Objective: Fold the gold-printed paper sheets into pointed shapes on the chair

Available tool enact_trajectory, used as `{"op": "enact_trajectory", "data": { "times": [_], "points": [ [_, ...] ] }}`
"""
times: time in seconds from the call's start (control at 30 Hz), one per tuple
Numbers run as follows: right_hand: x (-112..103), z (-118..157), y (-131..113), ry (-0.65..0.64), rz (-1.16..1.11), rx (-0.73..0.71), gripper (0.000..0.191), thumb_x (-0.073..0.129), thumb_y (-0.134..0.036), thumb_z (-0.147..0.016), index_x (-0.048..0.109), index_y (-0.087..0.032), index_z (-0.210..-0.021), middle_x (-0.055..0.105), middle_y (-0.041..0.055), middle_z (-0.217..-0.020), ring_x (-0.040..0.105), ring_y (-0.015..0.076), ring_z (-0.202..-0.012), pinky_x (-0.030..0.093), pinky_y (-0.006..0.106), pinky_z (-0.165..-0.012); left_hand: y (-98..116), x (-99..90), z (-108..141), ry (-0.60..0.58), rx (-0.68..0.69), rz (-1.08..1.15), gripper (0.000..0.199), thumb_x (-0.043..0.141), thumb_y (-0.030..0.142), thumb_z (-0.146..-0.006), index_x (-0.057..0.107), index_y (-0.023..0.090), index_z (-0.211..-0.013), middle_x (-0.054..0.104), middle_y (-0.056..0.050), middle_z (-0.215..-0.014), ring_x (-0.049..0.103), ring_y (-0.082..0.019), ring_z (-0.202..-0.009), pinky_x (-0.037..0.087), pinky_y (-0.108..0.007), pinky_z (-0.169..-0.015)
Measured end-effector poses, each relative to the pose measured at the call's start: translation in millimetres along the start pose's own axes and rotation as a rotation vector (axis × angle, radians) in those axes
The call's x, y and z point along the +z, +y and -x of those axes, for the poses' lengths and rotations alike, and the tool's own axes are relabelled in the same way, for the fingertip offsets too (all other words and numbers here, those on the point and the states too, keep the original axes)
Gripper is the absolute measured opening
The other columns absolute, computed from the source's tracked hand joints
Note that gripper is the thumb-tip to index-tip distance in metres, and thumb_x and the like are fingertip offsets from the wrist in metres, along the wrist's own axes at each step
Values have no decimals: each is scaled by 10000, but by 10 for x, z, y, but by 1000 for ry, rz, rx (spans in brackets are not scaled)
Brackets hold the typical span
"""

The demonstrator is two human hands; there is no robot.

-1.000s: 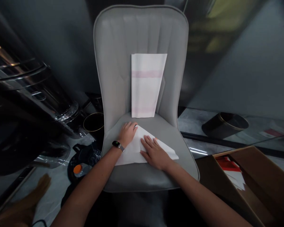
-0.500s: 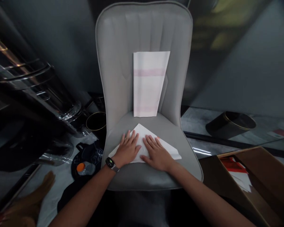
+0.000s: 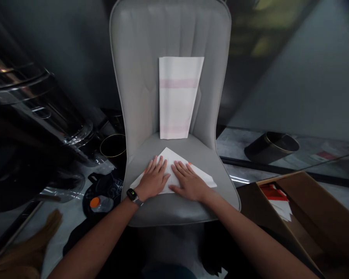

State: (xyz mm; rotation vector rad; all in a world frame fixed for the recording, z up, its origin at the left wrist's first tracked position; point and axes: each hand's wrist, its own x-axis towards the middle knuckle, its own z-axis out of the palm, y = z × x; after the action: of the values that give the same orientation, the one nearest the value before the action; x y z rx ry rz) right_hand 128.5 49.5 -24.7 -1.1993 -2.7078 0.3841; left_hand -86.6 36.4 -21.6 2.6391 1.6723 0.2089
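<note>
A white sheet of paper (image 3: 168, 157), folded to a triangle with its point toward the backrest, lies on the seat of a grey padded chair (image 3: 145, 153). Flat on its left half rests my left hand (image 3: 152, 179), fingers stretched out, a dark watch on the wrist. My right hand (image 3: 189, 182) lies flat on the right half, fingers spread, thumb toward the middle. A small orange mark shows beside its fingertips. Behind, a folded white sheet with pale pink bands (image 3: 177, 100) leans upright against the backrest.
Right of the chair stands an open cardboard box (image 3: 308, 201) with red and white papers (image 3: 279, 201) inside. A bottle with an orange cap (image 3: 101, 203) and a dark bag (image 3: 113, 186) are at left. Dark bins (image 3: 113, 146) stand near the chair; a shiny metal cylinder (image 3: 46, 104) is farther left.
The view has shifted a little, so the chair and papers sit slightly more left and higher. Both hands stay flat on the folded paper, with hardly any movement across it.
</note>
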Motion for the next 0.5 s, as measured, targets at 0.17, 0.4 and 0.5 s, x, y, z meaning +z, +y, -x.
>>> {"op": "enact_trajectory", "data": {
  "times": [0.17, 0.4, 0.5],
  "points": [
    [35, -10, 23, -33, -19, 4, 886, 402, -686, -991, 288, -59, -1606, 211, 214, -1671, 155, 345, -1566, 193, 544, -1267, 19, -4, 7, -3, 12, 32, 629, 326, 452, -1080, 348, 44, -1558, 276, -244, -1653, 148, -389, -1563, 241, -565, -1243],
    [33, -2, 43, -31, -42, -12, 912, 386, -696, -984, 226, -68, -1626, 200, 216, -1674, 150, 336, -1569, 176, 539, -1269, -165, -166, 30, -125, 145, 141, 790, 454, 647, -1004, 370, 87, -1554, 328, -218, -1640, 246, -342, -1548, 298, -474, -1238],
    [35, -3, 15, -43, -27, -4, 972, 449, -722, -945, 230, -61, -1623, 178, 218, -1680, 129, 347, -1572, 160, 542, -1269, -205, -163, 49, -87, 172, 163, 568, 425, 517, -1060, 500, 137, -1475, 443, -163, -1591, 341, -275, -1520, 315, -445, -1236]
  ]
}}
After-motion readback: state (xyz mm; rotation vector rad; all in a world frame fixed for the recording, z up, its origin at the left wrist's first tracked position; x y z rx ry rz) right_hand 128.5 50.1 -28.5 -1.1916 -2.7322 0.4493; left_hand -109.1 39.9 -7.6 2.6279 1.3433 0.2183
